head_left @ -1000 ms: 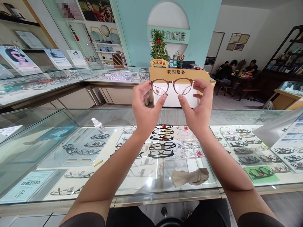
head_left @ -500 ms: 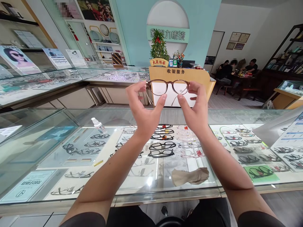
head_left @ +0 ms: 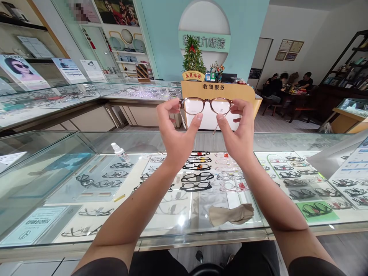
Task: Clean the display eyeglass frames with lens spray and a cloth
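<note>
A pair of glasses (head_left: 206, 105) with a translucent brown frame is held up at eye level above a glass display counter (head_left: 86, 237). My left hand (head_left: 175, 132) pinches its left end between thumb and fingers. My right hand (head_left: 238, 130) pinches the right end the same way. The temples hang down and back toward me between the hands. The lenses face away, level.
A beige cleaning cloth (head_left: 231, 214) lies on the counter glass near me, and a small spray bottle (head_left: 120, 152) lies to the left. Several frames sit inside the case. A cashier desk (head_left: 218, 92) with a plant stands beyond; people sit at the far right.
The glasses dipped slightly left, then came back toward centre. The temples have unfolded and now hang down between my hands.
</note>
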Motion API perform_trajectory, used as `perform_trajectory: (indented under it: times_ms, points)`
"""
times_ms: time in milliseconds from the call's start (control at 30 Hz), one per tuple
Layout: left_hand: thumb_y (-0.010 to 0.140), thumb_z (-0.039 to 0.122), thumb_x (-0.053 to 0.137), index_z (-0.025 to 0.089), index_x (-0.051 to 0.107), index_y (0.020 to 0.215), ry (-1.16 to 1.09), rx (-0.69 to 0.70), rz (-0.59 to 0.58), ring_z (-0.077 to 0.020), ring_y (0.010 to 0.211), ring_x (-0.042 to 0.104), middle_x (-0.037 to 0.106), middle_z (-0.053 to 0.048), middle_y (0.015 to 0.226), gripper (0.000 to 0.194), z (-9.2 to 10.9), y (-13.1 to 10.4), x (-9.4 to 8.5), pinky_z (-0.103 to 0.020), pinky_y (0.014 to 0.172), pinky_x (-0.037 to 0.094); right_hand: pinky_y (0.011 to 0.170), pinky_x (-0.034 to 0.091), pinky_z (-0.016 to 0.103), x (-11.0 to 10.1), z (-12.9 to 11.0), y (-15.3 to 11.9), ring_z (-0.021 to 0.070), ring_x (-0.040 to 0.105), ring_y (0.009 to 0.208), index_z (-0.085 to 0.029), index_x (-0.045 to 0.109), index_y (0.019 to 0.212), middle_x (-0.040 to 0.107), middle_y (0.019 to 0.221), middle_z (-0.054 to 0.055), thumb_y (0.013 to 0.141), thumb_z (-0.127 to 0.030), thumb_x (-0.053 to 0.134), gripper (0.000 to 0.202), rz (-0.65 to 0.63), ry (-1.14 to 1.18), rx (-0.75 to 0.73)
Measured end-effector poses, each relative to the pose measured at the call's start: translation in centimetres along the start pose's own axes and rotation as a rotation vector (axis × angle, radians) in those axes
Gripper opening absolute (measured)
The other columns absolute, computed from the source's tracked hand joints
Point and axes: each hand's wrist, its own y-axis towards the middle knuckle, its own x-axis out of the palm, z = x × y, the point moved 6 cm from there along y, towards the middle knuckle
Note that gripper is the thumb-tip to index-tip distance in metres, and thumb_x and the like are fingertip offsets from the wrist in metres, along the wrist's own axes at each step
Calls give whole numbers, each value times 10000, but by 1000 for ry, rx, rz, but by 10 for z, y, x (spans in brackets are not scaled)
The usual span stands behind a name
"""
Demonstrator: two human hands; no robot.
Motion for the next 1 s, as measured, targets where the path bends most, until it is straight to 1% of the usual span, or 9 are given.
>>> perform_trajectory:
  times_ms: [133,233,333,500,633,800,900,1000]
  points:
    - [904,723,826,306,574,1389,-38,-18,-24,-299,1241,665,658,-90,1403,687,-5,1,3,-513,1145,510,1038,582,564,-2,-2,1,300,653,1194,-338,516,1451,643,1326,116,1070,-579,644,469,14,-15,-18]
    - [913,735,812,314,571,1390,-66,-35,-65,-295,1232,684,676,-90,1388,681,-11,3,6,-499,1103,538,1020,591,578,-5,-7,2,314,649,1199,-349,522,1462,633,1322,117,1065,-574,654,475,37,-34,-52]
    - [929,702,817,323,575,1383,-112,-71,-116,-286,1226,708,698,-87,1383,639,-16,4,10,-480,1066,561,1032,581,610,-7,-10,3,339,638,1227,-352,527,1468,618,1346,125,1054,-578,668,492,60,-36,-78]
    - [949,593,841,346,573,1399,-176,-116,-154,-273,1263,727,717,-89,1407,579,-18,4,12,-461,1081,580,1069,563,647,-7,-12,3,364,621,1275,-367,511,1483,614,1379,126,1048,-555,675,501,57,-49,-88]
    - [922,577,870,340,564,1397,-200,-120,-160,-278,1285,738,723,-94,1402,612,-19,4,14,-466,1081,601,1076,573,656,-7,-13,4,368,626,1291,-361,513,1487,629,1375,129,1054,-526,674,490,57,-61,-98]
    - [882,669,882,326,548,1396,-195,-109,-156,-308,1335,729,719,-111,1419,702,-26,5,16,-494,1121,593,1110,569,683,-6,-16,3,377,614,1350,-358,521,1484,643,1416,143,1049,-506,687,488,75,-81,-154]
    - [874,714,870,333,547,1426,-169,-94,-122,-318,1375,713,696,-122,1469,745,-30,5,15,-497,1141,578,1121,562,690,-2,-14,3,386,604,1394,-361,503,1511,642,1464,153,1058,-523,662,507,44,-83,-149]
    - [873,712,872,338,554,1467,-161,-34,-67,-323,1410,690,674,-122,1502,771,-30,4,13,-503,1164,553,1098,579,671,1,-13,1,376,616,1399,-360,498,1523,653,1478,156,1063,-516,651,509,42,-77,-151]
